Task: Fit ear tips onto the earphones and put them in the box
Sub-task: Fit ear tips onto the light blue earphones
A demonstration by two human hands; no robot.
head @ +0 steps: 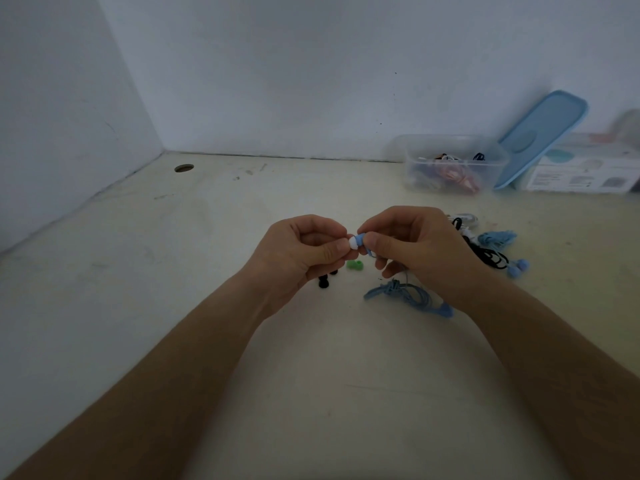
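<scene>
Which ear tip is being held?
The white rounded ear tip, pinched against the blue earbud; green ear tip and black ear tip lie on the table.

White ear tip (353,242) against blue earphone (361,239), clear box (414,168) open, far right

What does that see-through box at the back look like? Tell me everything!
The box is clear plastic, a rectangle with rounded corners, and open with no lid on it. It stands upright on the table at the back right, close to the wall. Inside lies a tangle of earphones with pinkish, white and black cords. A blue lid leans just beside its right end.
</scene>
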